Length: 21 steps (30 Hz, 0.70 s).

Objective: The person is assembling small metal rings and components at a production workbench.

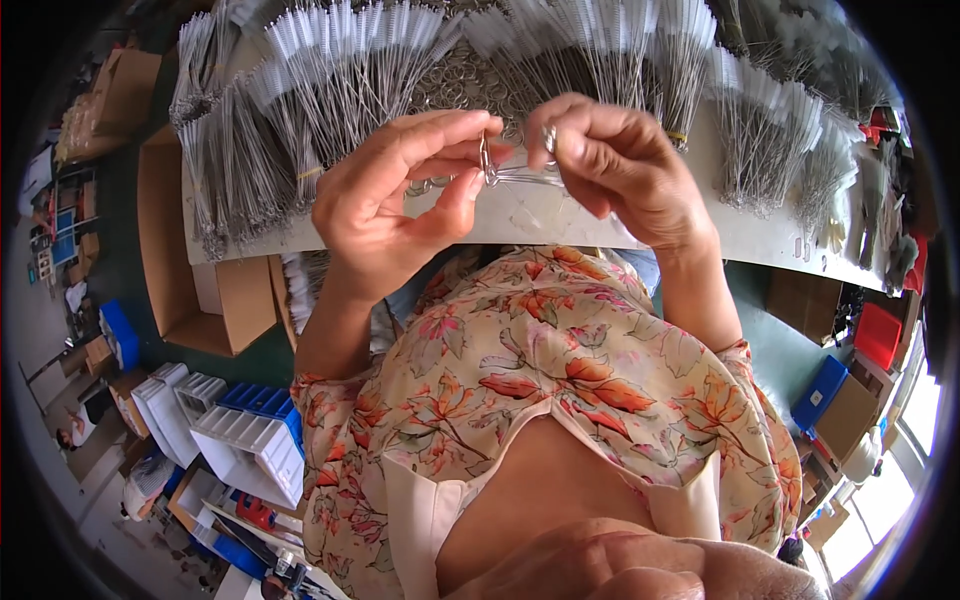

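Observation:
Above the table's near edge, my left hand [395,190] pinches a metal ring [486,155] between thumb and fingertips, so that the ring shows almost edge-on. Thin metal wires [530,178] run from the ring's lower end toward my right hand [635,165]. That hand is closed, its fingers curled and slightly blurred. Something small and silvery [549,138] shines at its index finger; whether it is worn or held I cannot tell. Behind both hands lies a heap of loose metal rings [455,85].
Bundles of wire-handled brushes with white bristles [345,60] crowd the white table [745,235], left and right. An open cardboard box [205,300] stands at the left. White and blue plastic crates [250,440] are lower left. A red bin [878,335] sits at the right.

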Available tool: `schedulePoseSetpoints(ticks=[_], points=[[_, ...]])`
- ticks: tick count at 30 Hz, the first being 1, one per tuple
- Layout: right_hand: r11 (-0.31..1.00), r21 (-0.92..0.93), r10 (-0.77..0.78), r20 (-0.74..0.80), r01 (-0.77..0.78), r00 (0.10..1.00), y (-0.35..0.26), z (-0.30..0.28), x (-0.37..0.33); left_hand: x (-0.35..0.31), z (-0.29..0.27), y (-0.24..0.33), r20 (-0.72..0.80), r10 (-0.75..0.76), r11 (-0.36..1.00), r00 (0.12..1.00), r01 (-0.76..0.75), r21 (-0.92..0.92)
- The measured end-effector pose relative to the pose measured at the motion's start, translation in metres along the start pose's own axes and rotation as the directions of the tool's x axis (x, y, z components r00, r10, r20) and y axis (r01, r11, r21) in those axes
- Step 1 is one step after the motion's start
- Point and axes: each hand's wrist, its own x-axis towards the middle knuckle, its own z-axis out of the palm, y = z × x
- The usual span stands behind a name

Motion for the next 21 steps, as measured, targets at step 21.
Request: schedulePoseSetpoints(ticks=[21], points=[[0.965, -0.235, -0.114, 0.021, 0.116, 0.993, -0.019, 0.029, 0.02, 0.035, -0.027, 0.025, 0.219, 0.082, 0.939, 0.972, -0.149, 0.311]])
